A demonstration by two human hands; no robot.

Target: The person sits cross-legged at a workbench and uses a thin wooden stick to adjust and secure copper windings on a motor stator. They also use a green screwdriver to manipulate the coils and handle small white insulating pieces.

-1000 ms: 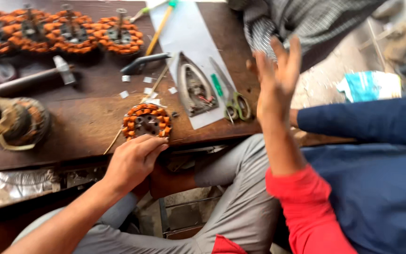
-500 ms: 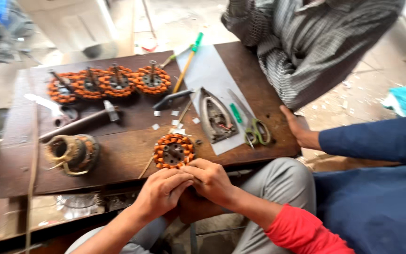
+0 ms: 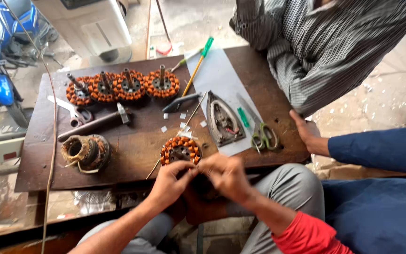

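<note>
Both hands have closed in at the stator (image 3: 180,151), near the table's (image 3: 132,141) 6 o'clock edge. Left hand (image 3: 171,181) and right hand (image 3: 226,175) pinch something too small to tell; steady, small finger movements would suit.

Small open-air electrical repair workshop.
Worn brown wooden workbench (image 3: 132,150) carrying copper-wound orange motor stators (image 3: 124,85), a steel hammer (image 3: 92,124), green-handled scissors (image 3: 265,136); dusty bare ground (image 3: 377,94).
</note>
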